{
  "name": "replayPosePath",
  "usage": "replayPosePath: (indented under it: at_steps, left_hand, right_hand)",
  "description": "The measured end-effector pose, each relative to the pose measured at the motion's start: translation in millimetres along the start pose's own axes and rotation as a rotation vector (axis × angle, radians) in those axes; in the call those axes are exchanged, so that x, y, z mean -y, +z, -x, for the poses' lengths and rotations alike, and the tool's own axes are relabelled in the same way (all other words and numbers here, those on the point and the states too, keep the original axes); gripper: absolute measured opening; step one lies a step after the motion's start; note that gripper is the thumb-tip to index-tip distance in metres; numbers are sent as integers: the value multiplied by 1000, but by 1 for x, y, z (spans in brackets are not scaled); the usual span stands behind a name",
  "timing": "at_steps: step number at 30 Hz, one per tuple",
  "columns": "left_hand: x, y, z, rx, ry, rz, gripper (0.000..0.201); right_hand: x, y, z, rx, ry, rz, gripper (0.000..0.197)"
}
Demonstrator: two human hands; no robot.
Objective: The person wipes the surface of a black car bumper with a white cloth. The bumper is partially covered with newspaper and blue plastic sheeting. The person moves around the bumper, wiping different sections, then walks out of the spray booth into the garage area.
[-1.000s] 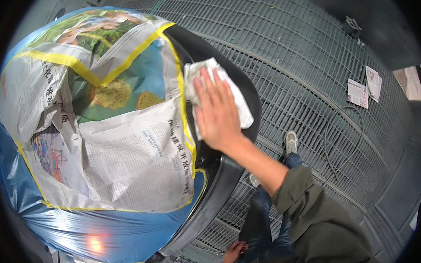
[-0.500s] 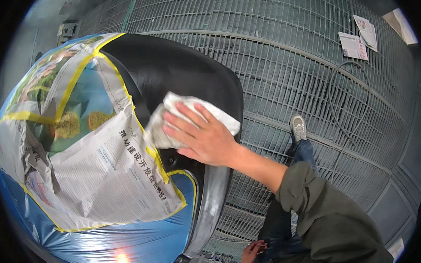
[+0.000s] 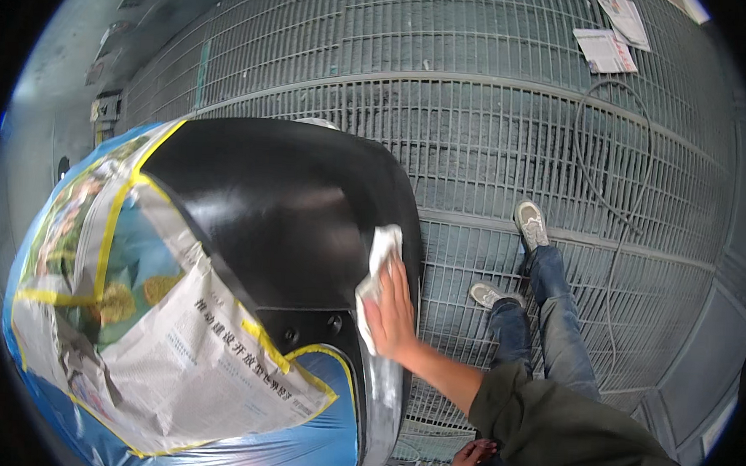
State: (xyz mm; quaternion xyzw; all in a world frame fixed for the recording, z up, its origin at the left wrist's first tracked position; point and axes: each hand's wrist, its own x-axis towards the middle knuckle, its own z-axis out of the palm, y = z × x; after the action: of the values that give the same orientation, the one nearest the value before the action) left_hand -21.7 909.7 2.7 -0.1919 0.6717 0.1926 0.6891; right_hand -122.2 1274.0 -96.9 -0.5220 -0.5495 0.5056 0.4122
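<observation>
My right hand (image 3: pixel 391 314) presses a folded white wiping cloth (image 3: pixel 379 271) against the right edge of a glossy black curved vehicle body panel (image 3: pixel 273 202). Its fingers lie over the cloth and point away from me. Newspaper masking (image 3: pixel 206 359), held by yellow tape (image 3: pixel 115 236), covers the panel's left part. Below the paper, blue plastic film (image 3: pixel 295 440) wraps the rest. Two small round holes show in the panel near the tape corner. Low in the picture, my left hand (image 3: pixel 472 458) hangs loosely with its fingers slightly curled and nothing seen in it.
Metal grating (image 3: pixel 479 137) forms the floor around the panel. A thin hose (image 3: pixel 580 151) lies looped on it at the right, with printed paper sheets (image 3: pixel 606 51) beyond. My shoes (image 3: pixel 531 224) stand on the grating right of the panel.
My right hand has slid the cloth from the panel's middle to its right edge, uncovering the black surface. The view has shifted, and my second shoe now shows.
</observation>
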Motion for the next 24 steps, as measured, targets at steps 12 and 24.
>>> replayPosePath:
  at_steps: [12, 24]
  left_hand:
    - [57, -43, -26, -33, -9, -4, 43]
    - [-111, 87, -4, -168, -257, -206, 38]
  right_hand:
    - [-5, -13, -125, 164, -108, -73, 75]
    - [-100, 19, -105, 93, 80, -199, 55]
